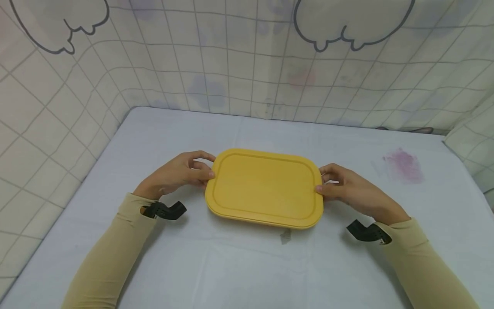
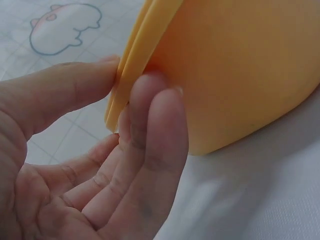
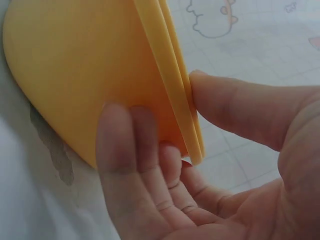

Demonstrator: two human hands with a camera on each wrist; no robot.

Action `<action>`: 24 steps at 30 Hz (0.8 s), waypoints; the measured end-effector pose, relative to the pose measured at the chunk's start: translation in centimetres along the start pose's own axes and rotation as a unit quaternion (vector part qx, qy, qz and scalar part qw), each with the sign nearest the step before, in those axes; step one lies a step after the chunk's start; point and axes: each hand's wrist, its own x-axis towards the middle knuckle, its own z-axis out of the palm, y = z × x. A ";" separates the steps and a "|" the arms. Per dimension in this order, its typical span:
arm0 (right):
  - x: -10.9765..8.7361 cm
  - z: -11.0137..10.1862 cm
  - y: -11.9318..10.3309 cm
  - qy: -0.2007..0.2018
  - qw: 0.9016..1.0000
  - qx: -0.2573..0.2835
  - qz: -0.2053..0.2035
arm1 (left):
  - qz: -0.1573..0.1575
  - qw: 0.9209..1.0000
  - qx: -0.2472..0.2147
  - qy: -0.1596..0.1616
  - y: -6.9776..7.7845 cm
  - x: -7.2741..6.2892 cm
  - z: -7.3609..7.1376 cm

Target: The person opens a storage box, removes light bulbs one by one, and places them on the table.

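White cloth-covered table [image 1: 247, 266] | yellow rectangular plastic lidded container [image 1: 264, 187] centred | left hand [image 1: 177, 174] pinches rim at 9 o'clock | right hand [image 1: 353, 189] pinches 3 o'clock (thumbs on top)

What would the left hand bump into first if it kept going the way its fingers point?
The yellow box. The left hand already touches its short end, fingers pointing toward the right hand.

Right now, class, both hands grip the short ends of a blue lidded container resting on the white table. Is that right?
Not quite: the lidded container is yellow, not blue, as the head view shows. The left hand and right hand do grip its short ends, and it rests on the white table.
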 end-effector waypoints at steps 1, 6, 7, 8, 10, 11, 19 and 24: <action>0.1 0.0 0.1 -0.003 1.000 0.016 -0.002 | 0.000 1.000 -0.004 -0.001 0.0 0.0 0.0; 0.3 -0.1 0.4 -0.020 0.996 0.087 -0.008 | -0.005 1.000 -0.010 -0.005 0.1 -0.1 -0.1; 0.3 -0.2 0.4 -0.022 0.995 0.093 -0.009 | -0.006 1.000 -0.010 -0.006 0.1 -0.1 -0.1; 0.3 -0.1 0.4 -0.023 0.995 0.098 -0.009 | -0.007 1.000 -0.011 -0.006 0.1 -0.2 0.0; 0.3 -0.1 0.3 -0.023 0.995 0.100 -0.009 | -0.010 1.000 -0.011 -0.007 0.1 -0.2 -0.1; 0.4 -0.1 0.3 -0.023 0.995 0.100 -0.008 | -0.010 1.000 -0.009 -0.008 0.1 -0.3 -0.1; 0.5 -0.2 0.5 -0.017 0.995 0.094 0.005 | -0.012 1.000 0.006 -0.003 0.2 -0.4 0.0; 0.5 -0.2 0.5 -0.017 0.995 0.098 0.003 | -0.009 1.000 0.015 0.004 0.4 -0.4 0.0</action>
